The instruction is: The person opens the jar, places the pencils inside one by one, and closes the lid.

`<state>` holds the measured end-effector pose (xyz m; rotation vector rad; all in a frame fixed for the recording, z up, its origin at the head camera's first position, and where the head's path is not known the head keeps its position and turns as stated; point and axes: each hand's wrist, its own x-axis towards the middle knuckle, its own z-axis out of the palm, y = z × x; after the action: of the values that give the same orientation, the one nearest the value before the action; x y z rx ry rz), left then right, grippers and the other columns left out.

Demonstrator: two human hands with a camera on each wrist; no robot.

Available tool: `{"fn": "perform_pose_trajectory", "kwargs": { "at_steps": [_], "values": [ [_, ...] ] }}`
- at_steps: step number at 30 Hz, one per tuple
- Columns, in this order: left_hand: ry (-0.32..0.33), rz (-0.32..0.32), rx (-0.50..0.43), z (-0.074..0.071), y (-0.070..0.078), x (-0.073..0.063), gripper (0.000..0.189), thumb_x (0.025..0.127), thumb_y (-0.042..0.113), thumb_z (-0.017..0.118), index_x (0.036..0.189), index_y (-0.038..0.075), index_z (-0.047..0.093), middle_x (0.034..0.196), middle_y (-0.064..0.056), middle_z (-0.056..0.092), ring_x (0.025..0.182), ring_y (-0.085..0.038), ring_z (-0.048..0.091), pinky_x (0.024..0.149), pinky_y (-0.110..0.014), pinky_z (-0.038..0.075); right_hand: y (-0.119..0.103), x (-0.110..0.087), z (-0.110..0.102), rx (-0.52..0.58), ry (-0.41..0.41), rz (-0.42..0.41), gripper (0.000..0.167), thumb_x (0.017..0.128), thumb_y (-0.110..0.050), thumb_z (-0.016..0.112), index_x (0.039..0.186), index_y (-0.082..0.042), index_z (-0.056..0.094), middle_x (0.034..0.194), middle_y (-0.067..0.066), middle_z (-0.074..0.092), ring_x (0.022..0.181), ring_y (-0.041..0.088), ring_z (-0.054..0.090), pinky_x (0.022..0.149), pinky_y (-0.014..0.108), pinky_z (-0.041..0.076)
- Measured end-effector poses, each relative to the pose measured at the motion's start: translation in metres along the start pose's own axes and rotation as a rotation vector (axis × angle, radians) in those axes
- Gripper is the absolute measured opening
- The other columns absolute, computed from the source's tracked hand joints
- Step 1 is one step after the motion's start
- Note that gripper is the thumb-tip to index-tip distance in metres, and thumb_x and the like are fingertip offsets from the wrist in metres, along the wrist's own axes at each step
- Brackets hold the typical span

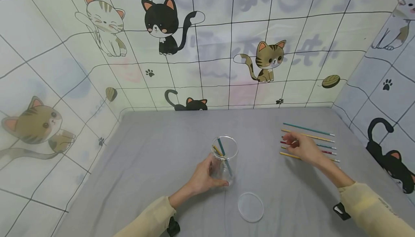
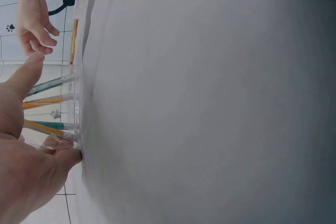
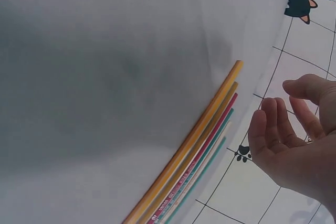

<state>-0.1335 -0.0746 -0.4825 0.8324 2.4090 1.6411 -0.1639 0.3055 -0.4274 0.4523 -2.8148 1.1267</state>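
Note:
My left hand (image 1: 204, 174) grips a clear glass jar (image 1: 231, 170) low on its side, thumb in front. The jar stands upright on the cloth, with yellow and teal pencils (image 2: 48, 102) leaning inside it. To the right, my right hand (image 1: 303, 147) hovers over a row of several pencils, its fingers loosely bent and holding nothing. A teal pencil (image 1: 308, 129) lies farthest back in that row and a yellow pencil (image 3: 210, 109) nearest the front. Red and teal ones lie between, partly hidden by the hand in the head view.
A clear round lid (image 1: 250, 207) lies flat in front of the jar. Grey cloth (image 1: 155, 150) covers the table. Cat-printed sheets (image 1: 214, 49) hang behind the table and along both sides.

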Motion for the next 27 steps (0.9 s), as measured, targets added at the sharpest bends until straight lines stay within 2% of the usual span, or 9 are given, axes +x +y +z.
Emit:
{"fn": "perform_pose_trajectory", "kwargs": {
  "at_steps": [5, 13, 18, 27],
  "values": [
    [0.001, -0.008, -0.013, 0.000, 0.002, 0.000, 0.101, 0.068, 0.010, 0.094, 0.151, 0.014, 0.037, 0.146, -0.008, 0.050, 0.135, -0.023, 0.045, 0.108, -0.040, 0.038, 0.004, -0.002, 0.003, -0.005, 0.002, 0.021, 0.028, 0.082, 0.010, 0.068, 0.109, 0.008, 0.062, 0.098, 0.020, 0.062, 0.085, 0.031, 0.063, 0.061, 0.025, 0.051],
    [0.008, -0.025, -0.016, 0.001, 0.002, 0.000, 0.098, 0.067, 0.009, 0.094, 0.149, 0.012, 0.040, 0.144, -0.009, 0.052, 0.134, -0.023, 0.046, 0.108, -0.039, 0.038, 0.009, -0.004, 0.005, -0.048, -0.008, 0.033, 0.031, 0.080, 0.010, 0.071, 0.109, 0.009, 0.063, 0.100, 0.022, 0.064, 0.087, 0.033, 0.064, 0.068, 0.027, 0.053],
    [0.003, -0.034, -0.026, 0.000, 0.001, 0.000, 0.099, 0.068, 0.009, 0.094, 0.150, 0.015, 0.039, 0.145, -0.007, 0.051, 0.135, -0.021, 0.045, 0.108, -0.038, 0.038, 0.012, -0.005, 0.006, -0.063, -0.014, 0.024, 0.030, 0.079, 0.010, 0.073, 0.107, 0.008, 0.063, 0.097, 0.019, 0.064, 0.085, 0.031, 0.063, 0.068, 0.029, 0.052],
    [0.005, -0.032, -0.036, 0.000, 0.000, 0.001, 0.097, 0.068, 0.008, 0.094, 0.148, 0.014, 0.041, 0.143, -0.006, 0.053, 0.134, -0.020, 0.045, 0.108, -0.037, 0.038, 0.019, -0.009, 0.009, -0.063, -0.031, 0.049, 0.030, 0.078, 0.008, 0.072, 0.106, 0.005, 0.062, 0.096, 0.018, 0.064, 0.085, 0.034, 0.065, 0.066, 0.034, 0.053]
  ]
}}
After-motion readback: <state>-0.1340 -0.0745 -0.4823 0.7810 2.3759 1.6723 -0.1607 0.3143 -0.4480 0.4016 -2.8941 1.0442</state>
